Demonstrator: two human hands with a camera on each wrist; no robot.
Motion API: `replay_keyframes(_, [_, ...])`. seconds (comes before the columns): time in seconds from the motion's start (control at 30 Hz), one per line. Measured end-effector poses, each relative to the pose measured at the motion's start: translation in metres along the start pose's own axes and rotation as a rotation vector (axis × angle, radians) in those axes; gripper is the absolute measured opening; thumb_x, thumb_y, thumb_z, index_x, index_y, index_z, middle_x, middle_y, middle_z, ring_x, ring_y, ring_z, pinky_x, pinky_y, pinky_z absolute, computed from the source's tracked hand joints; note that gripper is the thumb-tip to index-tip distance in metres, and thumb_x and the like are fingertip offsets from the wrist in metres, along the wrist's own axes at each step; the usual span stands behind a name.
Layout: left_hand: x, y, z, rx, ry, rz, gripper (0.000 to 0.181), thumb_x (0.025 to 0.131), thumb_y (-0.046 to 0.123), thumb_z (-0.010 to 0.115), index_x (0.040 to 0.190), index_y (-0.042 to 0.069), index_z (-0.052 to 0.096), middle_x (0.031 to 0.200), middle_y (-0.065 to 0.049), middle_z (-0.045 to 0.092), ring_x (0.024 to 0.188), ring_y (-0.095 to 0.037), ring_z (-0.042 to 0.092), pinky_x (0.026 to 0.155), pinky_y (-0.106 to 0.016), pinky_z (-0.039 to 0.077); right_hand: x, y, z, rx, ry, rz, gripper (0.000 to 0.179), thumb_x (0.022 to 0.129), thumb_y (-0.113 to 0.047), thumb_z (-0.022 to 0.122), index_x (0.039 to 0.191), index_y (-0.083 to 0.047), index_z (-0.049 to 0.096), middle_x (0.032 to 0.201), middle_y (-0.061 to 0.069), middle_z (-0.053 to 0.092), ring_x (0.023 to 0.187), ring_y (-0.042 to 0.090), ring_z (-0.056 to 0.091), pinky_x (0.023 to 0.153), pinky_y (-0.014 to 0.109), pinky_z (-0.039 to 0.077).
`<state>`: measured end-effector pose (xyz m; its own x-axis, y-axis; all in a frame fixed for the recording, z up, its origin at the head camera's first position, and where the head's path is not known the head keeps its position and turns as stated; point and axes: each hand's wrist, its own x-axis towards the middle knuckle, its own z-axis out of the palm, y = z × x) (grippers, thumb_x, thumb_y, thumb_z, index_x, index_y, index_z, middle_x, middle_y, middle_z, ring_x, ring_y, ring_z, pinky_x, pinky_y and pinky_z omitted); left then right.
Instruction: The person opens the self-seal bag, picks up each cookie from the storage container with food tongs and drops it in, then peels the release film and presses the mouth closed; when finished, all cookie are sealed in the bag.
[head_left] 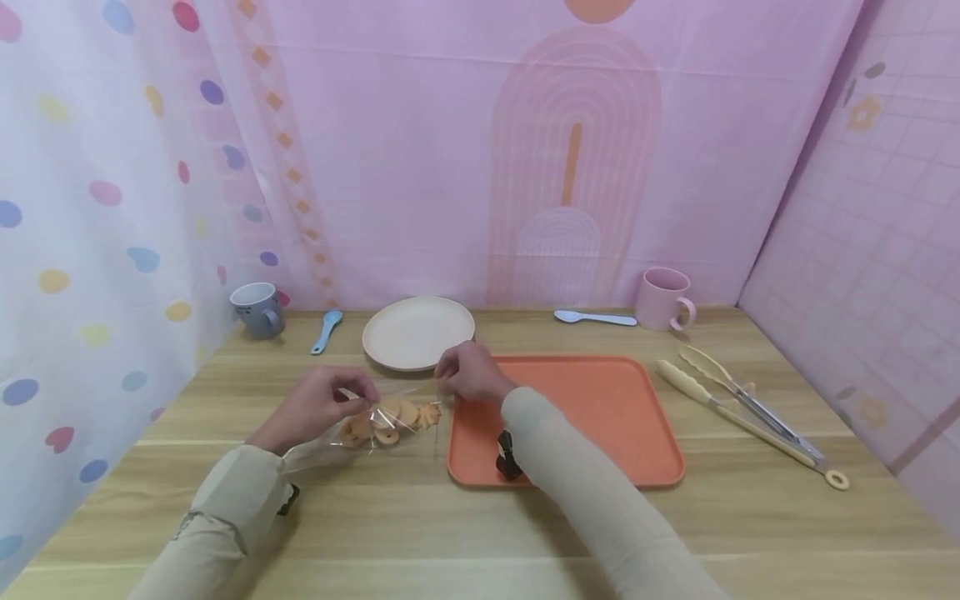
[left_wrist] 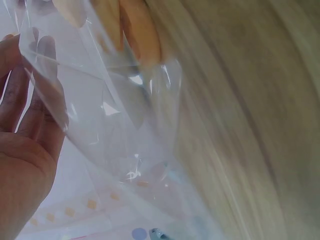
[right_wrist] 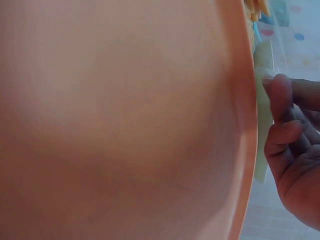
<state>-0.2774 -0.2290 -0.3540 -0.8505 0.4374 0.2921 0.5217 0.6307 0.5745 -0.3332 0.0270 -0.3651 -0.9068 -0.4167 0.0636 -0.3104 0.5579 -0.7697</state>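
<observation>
A clear plastic bag (head_left: pixel 441 425) with several cookies (head_left: pixel 386 419) in it lies over the wooden table, left of the orange tray (head_left: pixel 585 417). My left hand (head_left: pixel 326 400) holds the bag at its left side. In the left wrist view the clear film (left_wrist: pixel 115 125) hangs beside the fingers, and cookies (left_wrist: pixel 140 30) show at the top. With curled fingers, my right hand (head_left: pixel 472 372) pinches the bag's upper right edge above the tray's left corner. The right wrist view shows that hand (right_wrist: pixel 295 140) past the tray's rim (right_wrist: pixel 247 125); the film at its fingertips is faint.
A cream plate (head_left: pixel 418 333) lies behind both hands. At the back left stand a grey-blue mug (head_left: pixel 258 312) and a blue spoon (head_left: pixel 326 332). Another spoon (head_left: pixel 596 318) and a pink mug (head_left: pixel 662 300) are at the back right. Tongs (head_left: pixel 757 417) lie right of the tray.
</observation>
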Motion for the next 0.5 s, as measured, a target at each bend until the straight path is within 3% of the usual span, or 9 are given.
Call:
replay_keyframes(0.17, [0.000, 0.004, -0.003, 0.046, -0.062, 0.000, 0.019, 0.084, -0.004, 0.071, 0.086, 0.014, 0.074, 0.090, -0.001, 0.077, 0.084, 0.001, 0.066, 0.072, -0.022, 0.056, -0.001, -0.003, -0.001, 0.084, 0.022, -0.008, 0.011, 0.085, 0.007, 0.071, 0.094, 0.001, 0.072, 0.085, 0.015, 0.075, 0.050, 0.013, 0.058, 0.049, 0.024, 0.052])
replay_keyframes(0.3, [0.008, 0.010, -0.002, 0.104, -0.092, 0.000, 0.015, 0.088, 0.000, 0.069, 0.091, 0.012, 0.076, 0.094, -0.003, 0.078, 0.089, -0.012, 0.071, 0.076, -0.028, 0.058, -0.003, -0.011, -0.007, 0.138, -0.008, -0.039, 0.016, 0.087, 0.003, 0.072, 0.103, 0.004, 0.070, 0.089, 0.019, 0.076, 0.048, 0.014, 0.054, 0.048, 0.022, 0.046])
replay_keyframes(0.5, [0.032, 0.026, 0.004, 0.029, 0.081, -0.047, 0.012, 0.094, 0.009, 0.068, 0.104, 0.006, 0.075, 0.109, -0.012, 0.075, 0.093, -0.027, 0.073, 0.075, -0.031, 0.058, -0.004, -0.036, -0.018, 0.224, -0.063, -0.105, 0.017, 0.089, 0.001, 0.070, 0.105, 0.001, 0.066, 0.082, 0.019, 0.074, 0.047, 0.013, 0.048, 0.050, 0.028, 0.045])
